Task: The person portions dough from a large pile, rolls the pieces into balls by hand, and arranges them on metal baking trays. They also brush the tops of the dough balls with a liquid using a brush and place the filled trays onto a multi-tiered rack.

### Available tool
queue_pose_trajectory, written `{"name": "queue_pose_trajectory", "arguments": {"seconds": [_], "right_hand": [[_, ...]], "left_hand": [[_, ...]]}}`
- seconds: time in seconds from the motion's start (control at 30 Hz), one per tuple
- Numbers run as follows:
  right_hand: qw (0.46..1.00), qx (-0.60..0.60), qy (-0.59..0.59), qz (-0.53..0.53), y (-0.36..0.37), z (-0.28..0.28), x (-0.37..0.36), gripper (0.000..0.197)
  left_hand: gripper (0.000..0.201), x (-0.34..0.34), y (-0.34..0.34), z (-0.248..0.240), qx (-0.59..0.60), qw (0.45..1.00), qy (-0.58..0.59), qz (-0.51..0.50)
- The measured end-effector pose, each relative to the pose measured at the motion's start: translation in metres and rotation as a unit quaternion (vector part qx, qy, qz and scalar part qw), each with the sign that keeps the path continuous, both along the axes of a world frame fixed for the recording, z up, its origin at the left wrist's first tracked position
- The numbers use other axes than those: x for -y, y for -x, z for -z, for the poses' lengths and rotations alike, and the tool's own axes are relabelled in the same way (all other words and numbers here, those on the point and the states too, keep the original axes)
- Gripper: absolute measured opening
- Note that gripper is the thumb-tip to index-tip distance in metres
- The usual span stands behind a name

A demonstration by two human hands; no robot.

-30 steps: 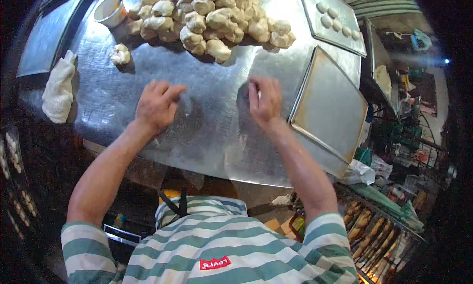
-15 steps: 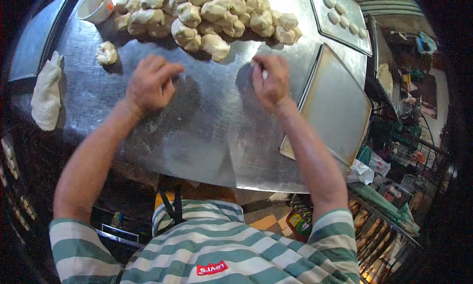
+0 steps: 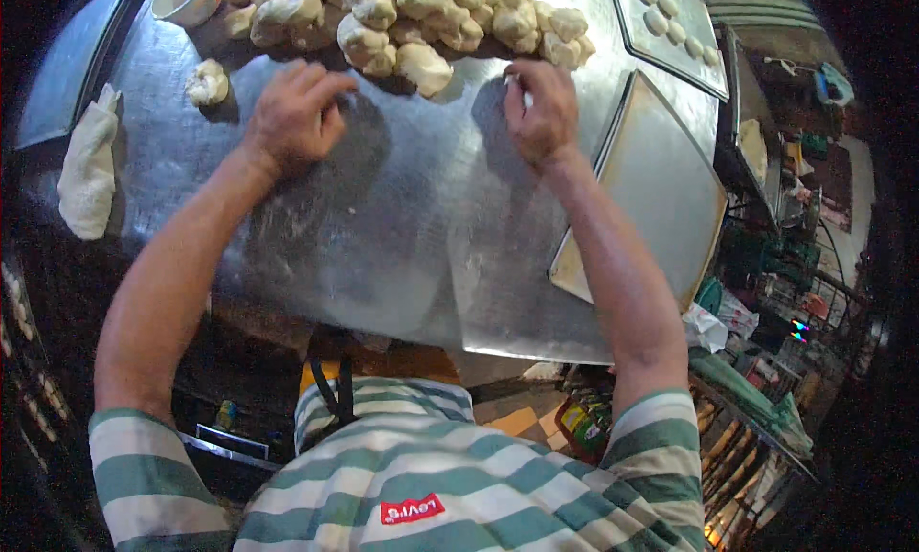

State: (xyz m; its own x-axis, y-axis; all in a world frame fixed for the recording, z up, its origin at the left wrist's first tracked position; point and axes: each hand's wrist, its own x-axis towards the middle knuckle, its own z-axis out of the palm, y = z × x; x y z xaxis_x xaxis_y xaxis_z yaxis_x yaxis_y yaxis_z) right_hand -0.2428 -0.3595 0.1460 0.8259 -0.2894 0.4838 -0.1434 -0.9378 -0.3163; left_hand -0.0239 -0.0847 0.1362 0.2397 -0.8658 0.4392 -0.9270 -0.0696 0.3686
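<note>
"How are the 2 forearms (image 3: 168,293) set?"

"Reaching forward over the metal table (image 3: 383,255), elbows wider than the wrists."

"And the left hand (image 3: 299,116)?"

"Back upward, loosely curled, index finger stretched rightward, thumb apart; I see nothing held. 1 dough lump (image 3: 208,84) lies to its left."

"The right hand (image 3: 544,112)?"

"Half curled, a small white bit (image 3: 527,99) showing by its thumb; I can't tell whether it's gripped. The dough pile (image 3: 421,25) sits beyond both hands."

Left hand (image 3: 295,114): loosely curled over the metal surface (image 3: 383,265)
Right hand (image 3: 546,116): curled, gripping a small white piece (image 3: 527,99)
Dough heap (image 3: 426,25): beyond both hands
Lone dough lump (image 3: 208,84): near the left hand
Flat tray (image 3: 670,193): at right
</note>
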Motion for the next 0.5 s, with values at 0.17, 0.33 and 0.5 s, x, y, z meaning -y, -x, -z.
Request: {"name": "queue_pose_trajectory", "arguments": {"seconds": [0.17, 0.33, 0.5], "right_hand": [[0.991, 0.014, -0.112, 0.075, 0.033, 0.006, -0.033, 0.02], [0.998, -0.036, -0.053, -0.007, 0.01, -0.006, -0.036, 0.019], [1.0, 0.004, -0.026, 0.008, -0.002, 0.0, 0.001, 0.023]], "left_hand": [[0.037, -0.038, 0.01, 0.013, -0.044, 0.983, 0.094, -0.149], [0.037, -0.022, 0.033, 0.001, -0.009, 1.0, -0.009, -0.013], [0.04, -0.006, -0.008, 0.003, 0.018, 0.998, 0.029, -0.045]]}}
